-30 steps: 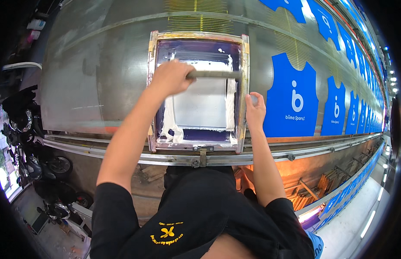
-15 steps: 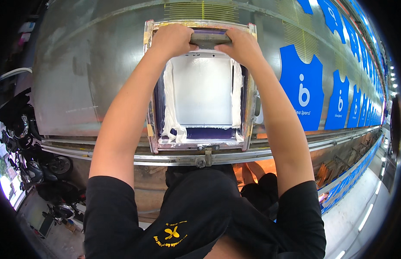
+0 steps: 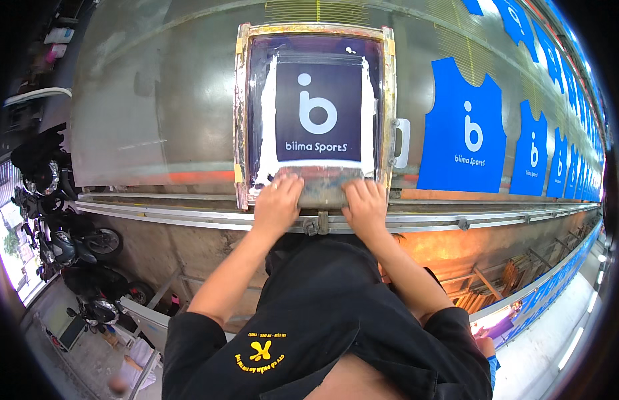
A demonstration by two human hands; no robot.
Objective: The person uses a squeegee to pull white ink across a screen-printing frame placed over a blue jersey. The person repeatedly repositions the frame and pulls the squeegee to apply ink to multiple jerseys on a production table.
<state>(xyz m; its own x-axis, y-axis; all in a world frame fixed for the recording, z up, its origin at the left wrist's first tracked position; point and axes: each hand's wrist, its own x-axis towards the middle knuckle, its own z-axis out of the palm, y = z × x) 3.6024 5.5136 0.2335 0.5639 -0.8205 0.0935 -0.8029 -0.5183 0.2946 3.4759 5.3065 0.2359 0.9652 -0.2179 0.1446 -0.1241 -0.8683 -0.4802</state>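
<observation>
Left hand (image 3: 277, 204) and right hand (image 3: 365, 205) grip squeegee (image 3: 323, 189), low on printing screen (image 3: 240, 120), middle of picture. White ink (image 3: 369, 127) on screen. Blue shirt panels (image 3: 447, 133) at right.

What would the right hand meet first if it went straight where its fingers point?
Beyond the squeegee it holds, the right hand would probably meet the white ink on the right side of the screen first, though height is hard to judge.

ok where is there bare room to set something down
Widest: table left of the frame. Narrow: table between the white handle and nearest blue cloth. Crowded: rightward among more cloths; the frame's near end, with left hand, squeegee and right hand.
</observation>
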